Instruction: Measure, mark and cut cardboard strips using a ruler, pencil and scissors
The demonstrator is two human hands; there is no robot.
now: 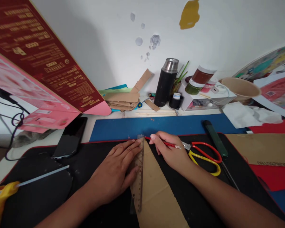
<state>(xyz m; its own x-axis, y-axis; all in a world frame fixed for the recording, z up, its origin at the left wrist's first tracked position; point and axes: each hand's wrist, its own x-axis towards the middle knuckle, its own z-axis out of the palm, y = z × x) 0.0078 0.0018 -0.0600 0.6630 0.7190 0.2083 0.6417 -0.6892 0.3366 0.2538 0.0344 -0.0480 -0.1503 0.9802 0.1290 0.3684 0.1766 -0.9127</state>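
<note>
A piece of brown cardboard (156, 190) lies on the black mat, narrow at its far end and wider toward me. Along its left side rests a clear ruler (139, 186). My left hand (120, 164) lies over the ruler and the cardboard's left edge, fingers stretched out flat and pressing down. In my right hand (169, 148) is a red pencil (171, 144), pinched between thumb and fingers, its tip near the ruler's far end. Just right of that hand are scissors (205, 155) with one red and one yellow handle.
A green-handled tool (215, 137) lies right of the scissors. At left are a yellow glue gun (2, 199) with a glue stick and a dark phone (70, 136). Behind stand a black flask (165, 85), cardboard scraps (123, 100) and a tall red box panel (47, 57).
</note>
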